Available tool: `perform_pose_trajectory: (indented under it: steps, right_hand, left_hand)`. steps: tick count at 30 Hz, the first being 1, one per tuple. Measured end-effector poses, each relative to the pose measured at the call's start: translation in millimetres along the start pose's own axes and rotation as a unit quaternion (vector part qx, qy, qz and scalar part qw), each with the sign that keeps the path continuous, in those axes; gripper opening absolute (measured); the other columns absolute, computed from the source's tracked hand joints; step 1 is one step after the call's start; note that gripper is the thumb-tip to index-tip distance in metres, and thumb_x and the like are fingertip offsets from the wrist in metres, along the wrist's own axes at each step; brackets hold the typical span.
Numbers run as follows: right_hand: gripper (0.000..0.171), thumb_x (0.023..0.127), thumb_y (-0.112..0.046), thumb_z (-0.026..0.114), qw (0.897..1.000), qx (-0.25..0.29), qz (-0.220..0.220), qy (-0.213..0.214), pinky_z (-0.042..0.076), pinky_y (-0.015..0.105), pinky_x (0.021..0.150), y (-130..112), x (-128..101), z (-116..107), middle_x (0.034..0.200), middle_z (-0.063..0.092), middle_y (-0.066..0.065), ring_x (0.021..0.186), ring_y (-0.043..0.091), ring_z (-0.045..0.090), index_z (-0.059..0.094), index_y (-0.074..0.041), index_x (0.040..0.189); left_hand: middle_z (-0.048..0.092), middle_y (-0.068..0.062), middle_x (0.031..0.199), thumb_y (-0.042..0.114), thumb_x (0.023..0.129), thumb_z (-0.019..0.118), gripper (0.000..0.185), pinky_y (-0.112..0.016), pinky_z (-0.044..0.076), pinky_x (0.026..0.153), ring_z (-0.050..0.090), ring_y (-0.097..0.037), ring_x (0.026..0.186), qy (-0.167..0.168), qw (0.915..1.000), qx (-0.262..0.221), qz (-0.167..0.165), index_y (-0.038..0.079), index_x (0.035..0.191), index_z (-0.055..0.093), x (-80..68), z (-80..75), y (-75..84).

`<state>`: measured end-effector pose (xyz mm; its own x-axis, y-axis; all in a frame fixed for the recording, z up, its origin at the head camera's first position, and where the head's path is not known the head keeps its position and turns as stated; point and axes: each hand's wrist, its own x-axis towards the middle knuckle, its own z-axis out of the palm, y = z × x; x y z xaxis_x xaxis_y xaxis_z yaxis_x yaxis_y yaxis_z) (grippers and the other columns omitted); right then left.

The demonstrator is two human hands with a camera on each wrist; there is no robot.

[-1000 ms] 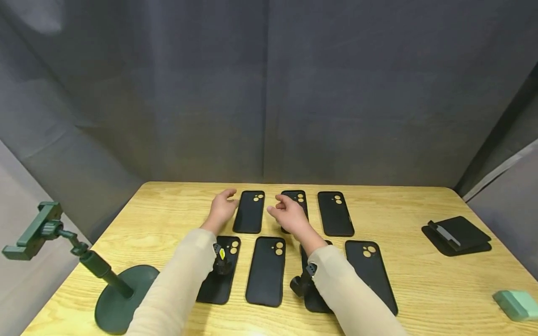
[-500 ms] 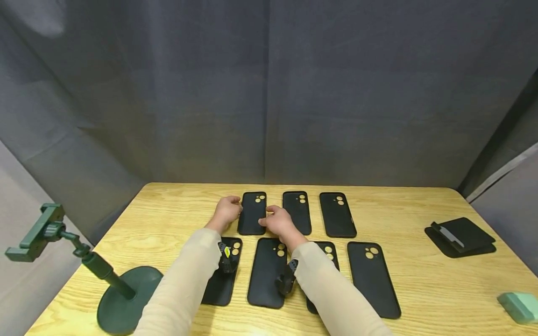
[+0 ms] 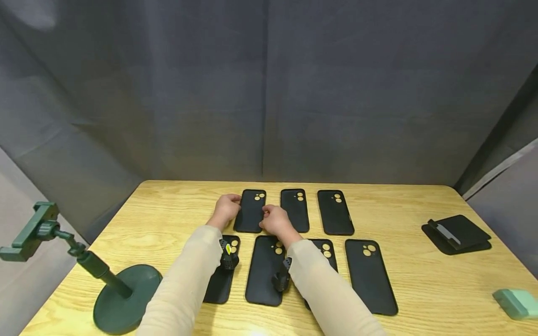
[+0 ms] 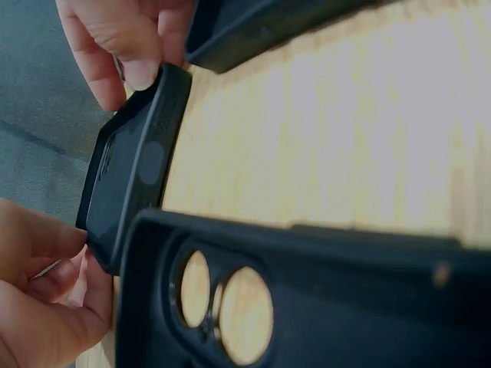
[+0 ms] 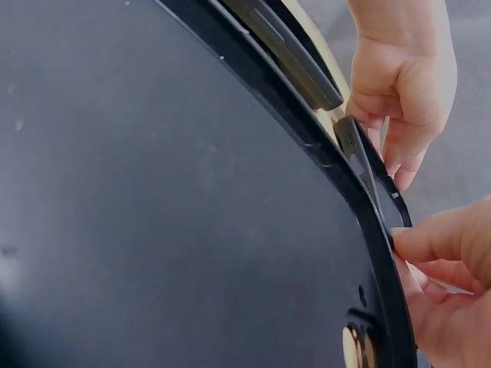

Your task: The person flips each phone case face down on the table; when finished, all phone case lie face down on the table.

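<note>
A second before, the left hand (image 3: 226, 209) hovered open beside the back-left phone case (image 3: 250, 211) and the right hand (image 3: 275, 220) hung over the middle case of the back row (image 3: 295, 210). Half a second before, both had closed in on the back-left case, and by this moment they had settled onto its two long edges, the right hand having moved leftward off the middle case, which now lay fully uncovered.

Going left to right: a green phone stand (image 3: 105, 284) stood at the tabletop's (image 3: 403, 200) left front corner. The left hand gripped the left edge of the back-left case, its fingers (image 4: 46, 261) curled round the rim and clenched on it. In the left wrist view that case (image 4: 134, 165) appeared tilted, one edge seemingly raised off the wood. The right hand pinched the opposite, right edge, its fingers (image 4: 123, 54) bent with the tips on the rim; the right wrist view showed the same, both hands meeting at the thin case edge (image 5: 368, 172).

The case stayed at the back left of the group, just beside the middle case, with a third case (image 3: 334, 212) further right and four more in the front row (image 3: 370, 275). Well to the right lay a black folded holder (image 3: 458, 233) and a mint-green object (image 3: 518, 303) at the edge.
</note>
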<state>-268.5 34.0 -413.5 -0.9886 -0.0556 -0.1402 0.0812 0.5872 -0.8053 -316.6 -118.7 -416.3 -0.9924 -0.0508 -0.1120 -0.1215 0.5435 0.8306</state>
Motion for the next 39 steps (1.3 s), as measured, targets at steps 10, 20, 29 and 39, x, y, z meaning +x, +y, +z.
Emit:
perform_pose_trajectory:
  steps: [10,20,29,39]
  right_hand:
    - [0.049,0.08,-0.001,0.066,1.0,-0.015,-0.002,-0.004,0.046,0.032,0.077,1.2,0.9,0.7,0.109,0.062,0.011,0.093,0.021,0.055,0.054,-0.002,0.127]
    - [0.048,0.08,0.001,0.062,1.0,-0.024,-0.011,-0.006,0.044,0.029,0.071,1.1,0.1,-3.4,0.098,0.06,0.008,0.085,0.021,0.053,0.055,-0.001,0.127]
    - [0.046,0.08,0.002,0.061,0.999,-0.027,-0.019,-0.01,0.04,0.027,0.065,4.0,3.9,-3.7,0.085,0.054,0.003,0.079,0.019,0.051,0.055,0.0,0.126]
    - [0.045,0.082,0.002,0.06,0.999,-0.031,-0.029,-0.024,0.036,0.026,0.064,5.9,7.3,-3.1,0.074,0.049,0.0,0.07,0.016,0.048,0.054,0.001,0.127]
  left_hand:
    - [0.056,-0.021,0.124,-0.006,0.089,0.048,0.036,-0.037,0.045,0.092,0.052,-0.032,0.116,0.01,0.9988,-0.046,-0.014,-0.003,0.123,0.056,-1.4,1.3,-0.8]
    - [0.054,-0.019,0.121,-0.002,0.089,0.05,0.034,-0.031,0.045,0.075,0.053,-0.024,0.096,0.015,0.9864,-0.154,-0.057,0.0,0.122,0.057,-1.4,3.0,-0.4]
    - [0.059,-0.016,0.107,0.003,0.089,0.054,0.032,-0.025,0.046,0.067,0.055,-0.017,0.082,0.026,0.9808,-0.189,-0.04,0.0,0.12,0.057,-2.3,3.1,7.8]
    - [0.059,-0.014,0.102,0.004,0.088,0.057,0.031,-0.022,0.045,0.063,0.055,-0.015,0.079,0.032,0.9742,-0.222,-0.024,-0.001,0.118,0.057,-2.1,3.3,20.1]
